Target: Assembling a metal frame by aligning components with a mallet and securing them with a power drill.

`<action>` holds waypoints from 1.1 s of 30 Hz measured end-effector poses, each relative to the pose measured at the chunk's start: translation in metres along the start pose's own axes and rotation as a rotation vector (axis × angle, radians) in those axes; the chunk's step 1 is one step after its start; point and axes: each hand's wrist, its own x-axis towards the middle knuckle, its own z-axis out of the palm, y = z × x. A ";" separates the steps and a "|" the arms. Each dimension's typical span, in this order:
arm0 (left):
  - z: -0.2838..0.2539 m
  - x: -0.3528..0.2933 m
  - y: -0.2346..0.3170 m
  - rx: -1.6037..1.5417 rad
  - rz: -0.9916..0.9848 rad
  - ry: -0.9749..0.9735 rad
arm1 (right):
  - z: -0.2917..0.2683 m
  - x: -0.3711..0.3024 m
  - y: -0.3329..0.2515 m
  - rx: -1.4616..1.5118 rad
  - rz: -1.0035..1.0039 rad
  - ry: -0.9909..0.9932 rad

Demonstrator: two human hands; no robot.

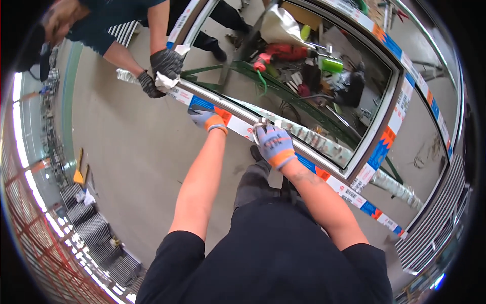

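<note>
A framed glass pane (238, 115), like a window, lies before me with blue, orange and white printed tape along its frame. My left hand (206, 119), in a grey and orange glove, grips the frame's near edge, its fingertips partly hidden. Farther right, my right hand (274, 144), in a matching glove, is closed on a small crumpled greyish wad (261, 124) against the frame. What the wad is made of is unclear. A co-worker's dark-gloved hand (167, 63) holds a white cloth (168, 80) on the frame's left corner; the other gloved hand (150, 85) is beside it.
Through the glass show a green metal stand (324, 119), a red power tool (283, 52) and assorted tools. A wrapped bar (400, 191) runs under the frame. Metal slats (430, 223) stand at right. A yellow-handled tool (78, 175) and grey ribbed stacks (96, 228) are at left.
</note>
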 end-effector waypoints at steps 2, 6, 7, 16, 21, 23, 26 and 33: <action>-0.030 0.003 0.047 -0.086 -0.175 -0.100 | -0.004 0.041 -0.027 -0.018 -0.057 0.058; -0.036 -0.007 0.081 0.139 0.022 0.127 | -0.001 0.086 -0.047 0.099 0.064 0.006; -0.039 -0.008 0.091 0.096 -0.075 0.090 | -0.001 0.085 -0.046 0.086 0.060 0.004; -0.063 0.024 0.017 -0.341 -0.015 -0.232 | 0.012 0.081 -0.080 -0.039 -0.108 0.133; -0.111 0.046 0.014 -0.481 -0.114 -0.625 | 0.044 0.193 -0.155 0.055 -0.102 0.047; -0.130 0.054 0.007 -0.434 -0.074 -0.689 | 0.054 0.236 -0.179 0.049 -0.125 0.101; -0.158 0.065 -0.004 -0.308 -0.045 -0.726 | 0.061 0.254 -0.189 -0.046 -0.050 0.113; -0.224 0.086 -0.076 0.058 0.142 -0.847 | 0.012 0.073 -0.092 -0.057 0.234 0.217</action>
